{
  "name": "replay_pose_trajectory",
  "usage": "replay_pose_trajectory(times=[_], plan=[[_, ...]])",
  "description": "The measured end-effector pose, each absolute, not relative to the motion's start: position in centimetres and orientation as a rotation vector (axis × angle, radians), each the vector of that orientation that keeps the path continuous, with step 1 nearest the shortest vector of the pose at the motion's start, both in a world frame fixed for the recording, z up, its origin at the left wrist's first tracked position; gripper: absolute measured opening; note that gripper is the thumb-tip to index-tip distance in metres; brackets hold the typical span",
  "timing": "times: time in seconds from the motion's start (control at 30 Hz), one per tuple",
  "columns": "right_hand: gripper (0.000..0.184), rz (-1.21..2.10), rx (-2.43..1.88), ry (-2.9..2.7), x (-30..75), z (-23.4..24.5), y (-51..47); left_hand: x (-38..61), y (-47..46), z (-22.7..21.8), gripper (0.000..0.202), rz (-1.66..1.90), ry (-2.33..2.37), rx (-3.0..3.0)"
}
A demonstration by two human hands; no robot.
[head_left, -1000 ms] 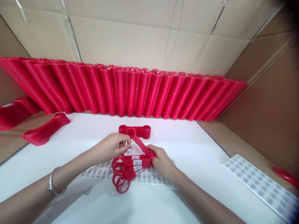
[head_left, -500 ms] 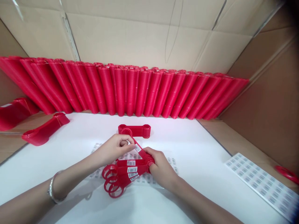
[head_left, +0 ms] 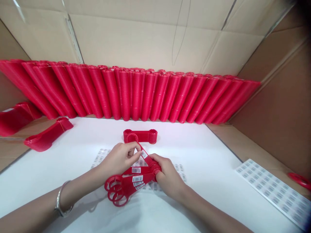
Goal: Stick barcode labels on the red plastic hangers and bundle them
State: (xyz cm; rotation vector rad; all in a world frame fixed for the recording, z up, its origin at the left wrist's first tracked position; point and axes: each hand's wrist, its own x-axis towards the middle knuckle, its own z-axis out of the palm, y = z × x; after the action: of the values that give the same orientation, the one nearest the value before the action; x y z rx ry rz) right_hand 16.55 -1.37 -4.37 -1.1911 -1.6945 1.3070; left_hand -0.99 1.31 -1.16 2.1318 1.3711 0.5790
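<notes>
My right hand [head_left: 167,174] grips one end of a fanned bunch of flat red plastic pieces [head_left: 123,186], each with a ring at its end and a white barcode label. My left hand [head_left: 120,158] is closed, with its fingertips pressing on the topmost red piece [head_left: 141,150] where a small barcode label sits. Under the fan lies a sheet of barcode stickers [head_left: 102,155] on the white table. A short stack of the same red pieces [head_left: 141,136] lies just beyond my hands.
A long row of leaning red stacks [head_left: 131,94] lines the cardboard back wall. Another red stack [head_left: 46,137] lies at the left, more red pieces [head_left: 14,115] beside it. A second barcode sheet [head_left: 272,191] lies at the right, beside a cardboard side wall [head_left: 279,106].
The fanned lower pieces swung left and down. My left hand's fingers slid along the top piece onto its label. The sticker sheet shows more to the left.
</notes>
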Motion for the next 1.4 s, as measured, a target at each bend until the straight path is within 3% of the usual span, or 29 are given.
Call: replay_pose_trajectory(times=[0.37,0.53,0.73,0.87,1.1,1.4], plan=[[0.044,1.263,-1.132,-1.790,16.5,-3.9,-1.7,-0.9,0.4,-2.4,0.035,0.502,1.670,3.096],[0.043,1.262,-1.128,-1.765,16.4,-3.9,-1.7,-1.3,1.2,-2.2,0.040,0.700,1.751,2.997],[0.041,1.311,-1.133,-1.703,16.4,-4.0,-1.6,-2.3,2.3,-1.5,0.022,0.834,1.529,2.669],[0.042,1.334,-1.155,-1.620,16.7,-4.4,-1.3,-2.6,2.3,0.0,0.020,0.951,1.367,2.509],[0.046,1.324,-1.146,-1.564,16.9,-4.8,-0.9,-3.1,2.5,-0.5,0.019,0.916,1.325,2.696],[0.047,1.376,-1.151,-1.552,16.4,-5.3,-1.1,-3.7,3.1,-1.5,0.024,0.097,1.255,2.934]])
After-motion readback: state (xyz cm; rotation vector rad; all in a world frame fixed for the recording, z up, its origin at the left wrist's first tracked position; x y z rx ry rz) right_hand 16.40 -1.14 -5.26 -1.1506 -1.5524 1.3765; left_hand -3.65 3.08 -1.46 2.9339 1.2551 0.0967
